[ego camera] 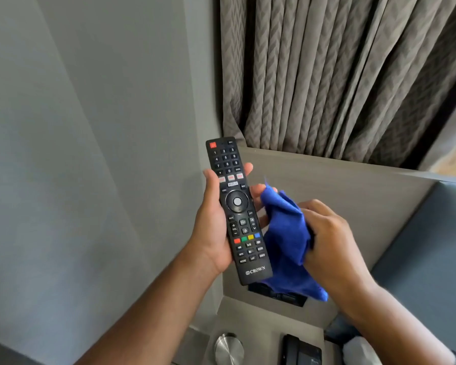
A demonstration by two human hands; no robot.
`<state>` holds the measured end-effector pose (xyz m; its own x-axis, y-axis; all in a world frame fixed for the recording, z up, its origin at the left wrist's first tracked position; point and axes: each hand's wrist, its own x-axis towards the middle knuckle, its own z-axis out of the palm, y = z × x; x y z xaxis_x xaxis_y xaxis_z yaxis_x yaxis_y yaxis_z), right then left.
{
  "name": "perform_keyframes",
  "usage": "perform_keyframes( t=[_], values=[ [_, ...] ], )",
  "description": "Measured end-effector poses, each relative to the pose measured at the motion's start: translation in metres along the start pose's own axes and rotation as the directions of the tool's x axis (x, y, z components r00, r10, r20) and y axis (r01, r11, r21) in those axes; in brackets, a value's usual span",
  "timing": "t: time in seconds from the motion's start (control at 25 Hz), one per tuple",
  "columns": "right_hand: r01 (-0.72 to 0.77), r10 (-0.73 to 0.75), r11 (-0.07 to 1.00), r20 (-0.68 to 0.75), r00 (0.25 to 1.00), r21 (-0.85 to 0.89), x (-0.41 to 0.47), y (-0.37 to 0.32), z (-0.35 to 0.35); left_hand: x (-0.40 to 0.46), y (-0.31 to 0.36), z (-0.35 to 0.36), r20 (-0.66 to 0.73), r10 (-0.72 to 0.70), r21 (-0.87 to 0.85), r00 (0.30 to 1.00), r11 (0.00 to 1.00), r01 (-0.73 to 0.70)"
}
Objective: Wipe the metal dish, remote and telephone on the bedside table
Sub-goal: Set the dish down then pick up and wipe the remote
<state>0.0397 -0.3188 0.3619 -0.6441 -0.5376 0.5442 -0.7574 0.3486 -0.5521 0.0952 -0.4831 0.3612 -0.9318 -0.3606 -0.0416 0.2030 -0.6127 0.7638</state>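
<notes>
My left hand (212,222) holds a black remote (236,206) upright in mid-air, buttons facing me, its top pointing up. My right hand (329,238) grips a bunched blue cloth (287,238) that touches the remote's right side. Far below, on the bedside table (263,327), stands a round metal dish (228,347) at the bottom edge. The black telephone (302,351) lies just right of the dish, partly cut off by the frame.
A grey wall fills the left. Patterned curtains (340,75) hang at the back. A beige headboard panel (340,196) with a dark socket slot (277,295) rises behind the table, and a grey upholstered panel (432,259) stands at the right.
</notes>
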Motion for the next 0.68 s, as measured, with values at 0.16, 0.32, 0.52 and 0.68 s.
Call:
perform_keyframes(
  t=[0.16, 0.32, 0.52, 0.68],
  values=[
    [0.226, -0.235, 0.97, 0.104, 0.966, 0.087, -0.021, -0.021, 0.009, 0.011, 0.002, 0.001, -0.022, 0.033, 0.016, 0.999, 0.999, -0.033],
    [0.097, -0.082, 0.991, 0.162, 0.983, -0.089, -0.02, -0.004, 0.009, 0.02, -0.004, 0.0, -0.007, 0.066, -0.026, 0.998, 0.997, -0.066],
    [-0.141, 0.14, 0.989, 0.016, 0.99, 0.048, -0.027, 0.017, 0.004, 0.037, -0.017, -0.024, -0.056, 0.008, 0.05, 0.998, 0.999, -0.005],
    [-0.407, 0.429, 0.824, 0.035, 0.903, 0.395, -0.041, 0.042, 0.009, 0.048, -0.074, -0.063, -0.23, -0.191, 0.29, 0.954, 0.923, 0.255]
  ],
)
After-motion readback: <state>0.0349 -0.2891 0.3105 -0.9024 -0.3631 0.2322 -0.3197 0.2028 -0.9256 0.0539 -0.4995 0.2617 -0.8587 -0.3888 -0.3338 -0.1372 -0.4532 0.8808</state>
